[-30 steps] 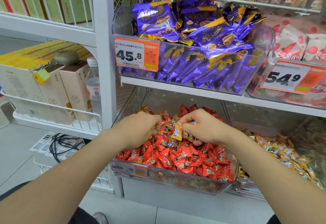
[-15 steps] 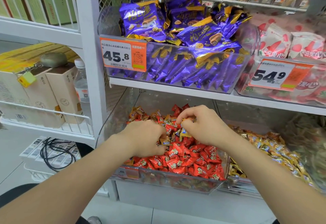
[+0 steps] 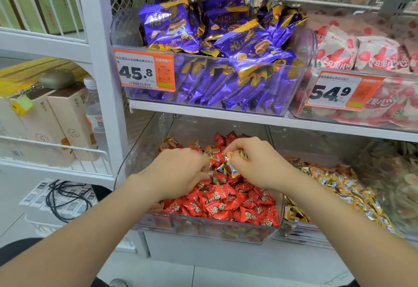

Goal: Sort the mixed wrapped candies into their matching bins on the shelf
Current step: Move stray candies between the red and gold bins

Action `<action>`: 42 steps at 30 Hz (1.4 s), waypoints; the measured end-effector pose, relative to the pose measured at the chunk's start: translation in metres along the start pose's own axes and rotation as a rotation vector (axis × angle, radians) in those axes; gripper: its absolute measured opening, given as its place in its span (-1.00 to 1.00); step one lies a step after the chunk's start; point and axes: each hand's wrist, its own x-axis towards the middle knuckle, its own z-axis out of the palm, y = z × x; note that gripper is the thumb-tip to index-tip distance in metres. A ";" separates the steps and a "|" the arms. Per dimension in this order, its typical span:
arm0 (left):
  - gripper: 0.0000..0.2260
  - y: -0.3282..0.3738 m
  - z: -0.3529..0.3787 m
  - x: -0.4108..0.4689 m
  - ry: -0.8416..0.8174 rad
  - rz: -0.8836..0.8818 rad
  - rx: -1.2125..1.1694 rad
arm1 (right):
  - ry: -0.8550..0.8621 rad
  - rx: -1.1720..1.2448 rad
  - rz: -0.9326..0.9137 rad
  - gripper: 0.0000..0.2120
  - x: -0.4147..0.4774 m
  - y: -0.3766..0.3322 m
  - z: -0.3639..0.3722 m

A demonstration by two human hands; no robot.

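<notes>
Beige boxes [image 3: 67, 114] on white rack, far left. Left hand [image 3: 181, 173] knuckles up, fingers curled down into red candies [image 3: 226, 205] filling clear bin [image 3: 214, 230] on lower shelf; whether it grasps anything, cannot tell. Right hand [image 3: 257, 164] just beside it, over pile, pinching gold-wrapped candies [image 3: 235, 159]. Neighbouring bin at right: gold candy heap [image 3: 339, 185]. Purple packets [image 3: 226, 44] in bin above.

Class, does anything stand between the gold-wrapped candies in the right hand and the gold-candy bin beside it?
Only the red-candy bin's clear side wall, between the two bins. The right hand pinches the gold-wrapped candies over the red candies; above that wall the way looks free.
</notes>
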 end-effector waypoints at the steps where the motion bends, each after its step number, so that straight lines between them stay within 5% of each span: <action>1: -0.76 -0.003 -0.002 -0.001 0.022 -0.028 -0.046 | -0.024 0.038 -0.004 -0.73 0.001 0.002 0.000; 8: -0.81 -0.010 -0.013 -0.005 0.197 -0.050 -0.322 | -0.171 0.183 -0.078 -0.62 -0.004 0.000 0.004; 15: -0.74 -0.003 -0.012 -0.004 0.150 -0.108 -0.224 | -0.207 0.149 -0.052 -0.74 -0.004 -0.006 0.008; 23: -0.69 -0.007 -0.009 0.001 0.232 -0.188 -0.583 | -0.128 0.162 -0.078 -0.86 0.004 0.003 0.005; 28: -0.62 -0.003 -0.013 0.000 0.112 -0.350 -0.241 | -0.006 -0.072 -0.038 -0.75 0.003 0.012 -0.006; 31: -0.62 0.004 -0.016 0.000 0.137 -0.398 -0.134 | 0.001 0.001 0.016 -0.74 -0.004 0.018 -0.019; 37: -0.65 0.038 -0.025 0.001 0.251 -0.267 -0.619 | -0.108 0.427 0.155 -0.75 -0.034 0.051 -0.054; 42: -0.72 0.104 -0.035 0.017 0.253 -0.041 -0.619 | 0.070 0.326 0.315 -0.77 -0.064 0.124 -0.083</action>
